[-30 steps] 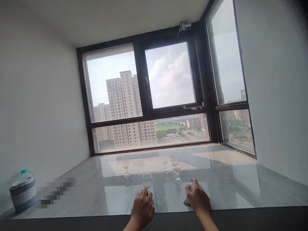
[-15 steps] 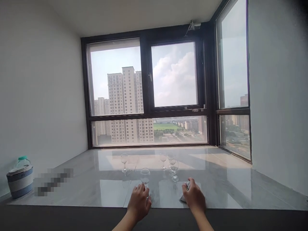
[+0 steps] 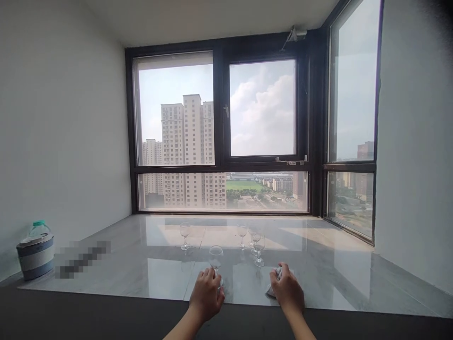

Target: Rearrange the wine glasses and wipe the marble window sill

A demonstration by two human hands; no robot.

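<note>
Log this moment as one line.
left hand: at stem of glass | right hand: holding cloth | other glasses: upright beyond hands | tub: far left on ledge

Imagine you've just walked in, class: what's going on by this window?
A person works at a glossy gray ledge below the window. Their left hand holds a stemmed glass upright near the front edge, partly hiding its stem. Their right hand grips a bunched, pale cloth against the ledge. Four more stemmed glasses stand farther back: one on the left, three grouped toward the right.
</note>
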